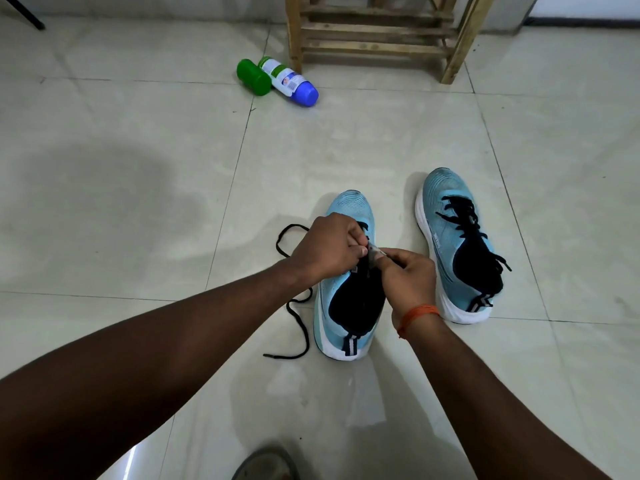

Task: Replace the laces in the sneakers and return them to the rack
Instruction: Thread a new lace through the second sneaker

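Lacing under way on the nearer sneaker

Left hand (pixel 332 247) pinches the upper of the light-blue sneaker (pixel 349 209). Right hand (pixel 405 275), fingertip to fingertip, pinches what looks like the black lace (pixel 301 320) — probably to steady an eyelet. Slack lace trails left of the fingers; the laced sneaker (pixel 453 237) sits right of them, wooden rack (pixel 377 29) far beyond.

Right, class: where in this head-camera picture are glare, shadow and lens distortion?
Head view: glare streaks the glossy floor bottom left; a soft shadow darkens it at left; the wide lens bows tile joints and splays the wooden rack; left hand and right hand, pinching the lace, look sharp.
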